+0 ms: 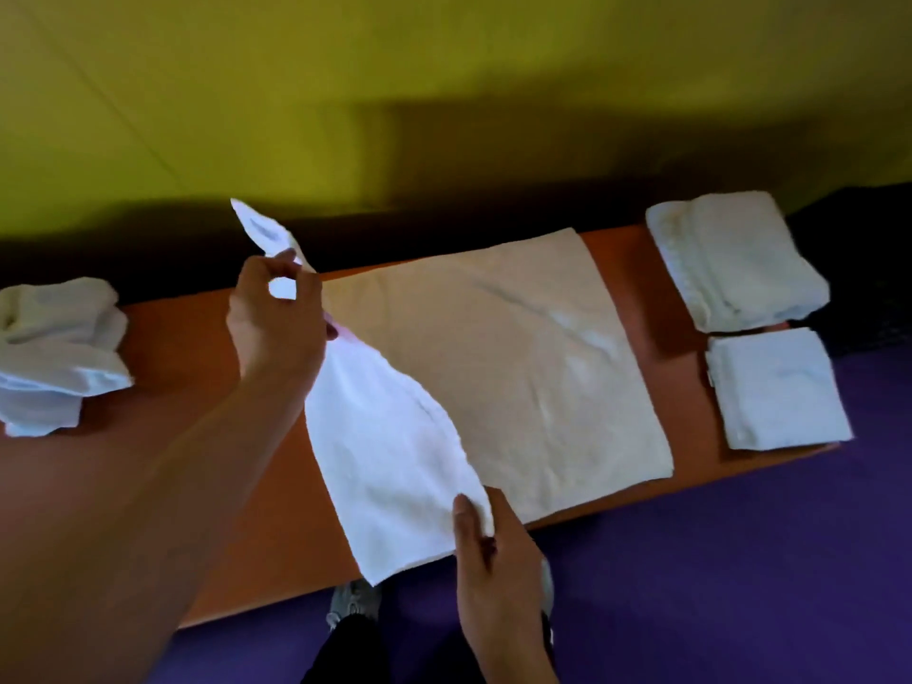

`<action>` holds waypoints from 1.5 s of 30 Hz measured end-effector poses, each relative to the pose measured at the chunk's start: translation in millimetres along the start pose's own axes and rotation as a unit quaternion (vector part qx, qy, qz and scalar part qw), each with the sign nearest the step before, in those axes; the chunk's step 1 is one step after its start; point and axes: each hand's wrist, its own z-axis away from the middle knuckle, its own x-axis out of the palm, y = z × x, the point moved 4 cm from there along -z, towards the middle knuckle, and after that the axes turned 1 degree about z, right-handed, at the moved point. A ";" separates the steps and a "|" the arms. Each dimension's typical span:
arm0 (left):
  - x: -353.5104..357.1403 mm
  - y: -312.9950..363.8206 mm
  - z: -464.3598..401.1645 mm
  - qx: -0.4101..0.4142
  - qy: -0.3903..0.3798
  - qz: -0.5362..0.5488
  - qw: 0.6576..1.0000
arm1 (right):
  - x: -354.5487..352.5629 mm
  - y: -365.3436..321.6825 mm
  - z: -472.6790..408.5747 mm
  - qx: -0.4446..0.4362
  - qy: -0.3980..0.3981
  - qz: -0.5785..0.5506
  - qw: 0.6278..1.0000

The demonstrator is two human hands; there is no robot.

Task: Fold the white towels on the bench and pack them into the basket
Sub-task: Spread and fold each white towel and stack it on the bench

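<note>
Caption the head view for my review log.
Both hands, left hand and right hand, fold a spread white terry towel on the orange bench.

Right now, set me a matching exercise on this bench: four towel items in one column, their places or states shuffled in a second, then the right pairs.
Things:
1. spread towel
2. crumpled pile
3. thick folded towel
4. flat folded towel

Places or states:
A. bench's right end, far side
B. left end, unfolded heap
C. middle, its left part lifted by the left hand and the right hand
D. bench's right end, near side

Pairs: 1-C, 2-B, 3-A, 4-D
</note>
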 end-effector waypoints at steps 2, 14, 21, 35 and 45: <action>36.7 17.7 16.5 0.025 -0.014 -0.007 1.000 | -27.2 15.8 -7.9 0.012 0.043 -0.009 0.999; 250.5 71.3 117.2 0.112 -0.086 -0.037 0.989 | -176.4 95.7 -71.6 0.120 0.051 -0.036 0.991; 306.8 61.1 148.9 0.111 -0.092 -0.047 0.988 | -213.1 141.0 -110.7 0.120 0.029 0.015 0.992; 340.2 -3.5 169.1 0.086 -0.330 -0.208 0.917 | -220.9 193.8 -144.2 0.200 0.016 0.080 0.977; 149.8 -96.6 218.1 -0.038 -0.073 -0.407 0.910 | -212.1 197.5 -156.4 0.158 0.056 0.130 0.977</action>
